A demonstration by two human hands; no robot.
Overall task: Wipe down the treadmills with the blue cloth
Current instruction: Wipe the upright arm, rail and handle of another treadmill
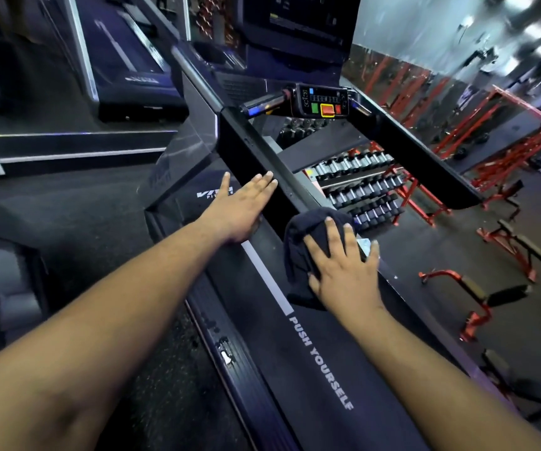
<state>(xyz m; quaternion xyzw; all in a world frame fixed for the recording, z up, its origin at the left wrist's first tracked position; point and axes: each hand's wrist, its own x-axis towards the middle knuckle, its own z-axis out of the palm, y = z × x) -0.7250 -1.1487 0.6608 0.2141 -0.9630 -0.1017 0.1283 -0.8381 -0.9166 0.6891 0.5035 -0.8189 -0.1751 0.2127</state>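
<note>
I look down along a black treadmill (324, 369) whose belt carries a white stripe and the words PUSH YOURSELF. A dark blue cloth (305, 245) lies bunched on the belt just beyond the stripe's near end. My right hand (344, 268) presses flat on the cloth with its fingers spread and straight. My left hand (244, 206) reaches forward with straight fingers, and its fingertips touch the left handrail (262, 157). The right handrail (425, 157) and the control panel (323, 100) with green and red buttons lie farther ahead.
A second treadmill (126, 60) stands at the upper left. The side step (230, 349) runs along the belt's left edge. Beyond the belt are a dumbbell rack (363, 187), red benches (520, 245) and red racks (507, 135) on dark floor.
</note>
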